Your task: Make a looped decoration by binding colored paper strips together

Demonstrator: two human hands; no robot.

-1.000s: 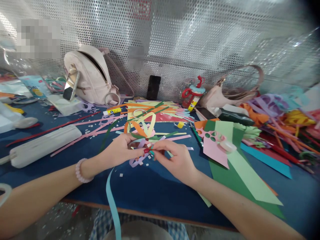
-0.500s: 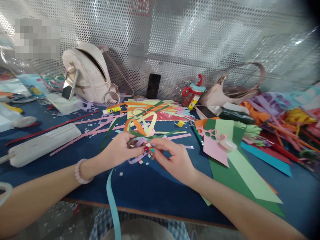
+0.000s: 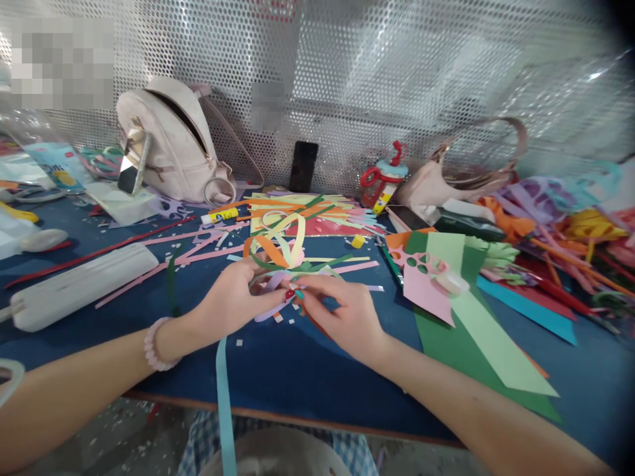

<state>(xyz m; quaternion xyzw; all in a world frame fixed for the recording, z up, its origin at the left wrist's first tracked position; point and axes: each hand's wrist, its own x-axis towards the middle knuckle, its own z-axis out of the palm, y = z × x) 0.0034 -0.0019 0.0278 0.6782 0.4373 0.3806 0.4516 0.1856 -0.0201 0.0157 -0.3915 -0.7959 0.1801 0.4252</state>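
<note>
My left hand [image 3: 233,301] and my right hand [image 3: 342,314] meet at the middle of the blue table [image 3: 278,370], fingertips pinched together on a knot of looped paper strips [image 3: 276,254] in orange, yellow, green and lilac. A light blue paper strip [image 3: 223,403] hangs from the pinch down over the table's front edge. A pink bead bracelet [image 3: 151,344] sits on my left wrist. Small paper scraps lie around the hands.
A pink backpack [image 3: 163,149], a black phone [image 3: 303,165] and a red-capped bottle [image 3: 381,185] stand against the perforated metal wall. A white case [image 3: 79,284] lies left. Green and pink sheets [image 3: 446,297] and a heap of coloured paper [image 3: 560,244] lie right. A glue stick [image 3: 221,215] lies behind.
Both hands have stayed pinched on the strips and drifted slightly up the table. A dark green strip has shifted left of my left hand. The view tilted a little.
</note>
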